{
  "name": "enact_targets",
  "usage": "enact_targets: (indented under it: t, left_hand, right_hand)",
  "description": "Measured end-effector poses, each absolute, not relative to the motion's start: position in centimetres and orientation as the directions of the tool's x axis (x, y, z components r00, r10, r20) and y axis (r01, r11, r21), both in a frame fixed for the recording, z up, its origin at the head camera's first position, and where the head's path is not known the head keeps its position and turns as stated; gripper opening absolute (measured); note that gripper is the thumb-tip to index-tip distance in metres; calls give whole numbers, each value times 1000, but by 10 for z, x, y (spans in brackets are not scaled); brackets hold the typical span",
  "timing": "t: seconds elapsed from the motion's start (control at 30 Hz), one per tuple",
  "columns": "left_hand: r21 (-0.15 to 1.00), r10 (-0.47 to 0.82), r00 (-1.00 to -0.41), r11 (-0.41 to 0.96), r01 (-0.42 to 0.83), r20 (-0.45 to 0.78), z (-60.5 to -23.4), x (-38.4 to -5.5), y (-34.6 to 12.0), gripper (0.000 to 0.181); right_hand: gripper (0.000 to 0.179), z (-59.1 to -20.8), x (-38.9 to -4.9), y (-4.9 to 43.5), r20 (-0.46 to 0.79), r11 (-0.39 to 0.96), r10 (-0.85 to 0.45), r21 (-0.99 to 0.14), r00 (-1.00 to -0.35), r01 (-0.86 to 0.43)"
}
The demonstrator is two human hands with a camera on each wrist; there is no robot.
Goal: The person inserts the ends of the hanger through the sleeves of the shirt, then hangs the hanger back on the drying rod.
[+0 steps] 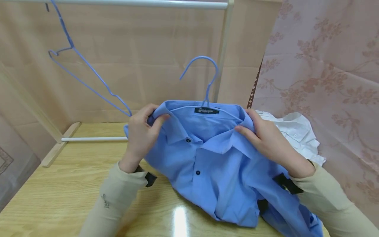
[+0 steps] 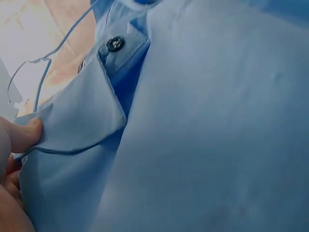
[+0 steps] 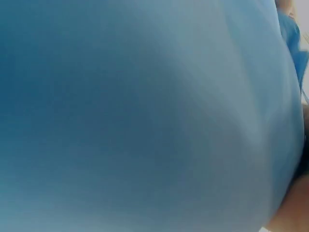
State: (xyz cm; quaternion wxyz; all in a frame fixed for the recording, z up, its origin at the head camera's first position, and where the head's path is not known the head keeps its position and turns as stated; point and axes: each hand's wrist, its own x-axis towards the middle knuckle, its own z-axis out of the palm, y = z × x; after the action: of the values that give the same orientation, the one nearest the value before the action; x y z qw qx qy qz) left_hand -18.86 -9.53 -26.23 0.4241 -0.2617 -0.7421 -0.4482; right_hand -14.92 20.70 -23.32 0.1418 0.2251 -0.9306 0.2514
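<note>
A blue button-up shirt (image 1: 183,164) with dark buttons hangs between both hands over the wooden table. Inside its collar sits a blue wire hanger (image 1: 214,67), its hook standing up above the dark neck label and its shoulders mostly hidden by the cloth. My left hand (image 1: 143,131) pinches the left side of the collar, thumb on the outer face; the left wrist view shows that thumb on the collar flap (image 2: 82,116). On the other side, my right hand (image 1: 270,141) grips the collar with its thumb over the edge. Blue cloth (image 3: 145,116) fills most of the right wrist view.
Another blue wire hanger (image 1: 88,65) hangs at the left from the rack's top rail (image 1: 142,3). The rack's lower bar (image 1: 94,139) and wooden foot (image 1: 60,144) stand on the table (image 1: 74,181). A crumpled white shirt (image 1: 300,135) lies behind my right hand, near a floral curtain (image 1: 331,82).
</note>
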Motion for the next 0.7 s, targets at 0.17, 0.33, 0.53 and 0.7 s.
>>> enact_targets:
  t: [0.17, 0.33, 0.53, 0.7]
  left_hand:
    - [498, -18, -547, 439, 748, 837, -263, -195, -108, 11]
    - [550, -28, -592, 407, 729, 805, -263, -199, -112, 12]
    - [646, 55, -693, 315, 696, 719, -261, -203, -112, 11]
    - [697, 47, -720, 215, 684, 692, -259, -204, -115, 13]
  right_hand:
    - [38, -227, -141, 217, 318, 746, -500, -314, -805, -588]
    - [17, -226, -132, 221, 446, 853, -418, -106, -792, -510]
    - [25, -229, -124, 223, 701, 867, -353, -4, -619, -499]
    - [31, -227, -126, 229, 712, 825, -418, 37, -565, -564]
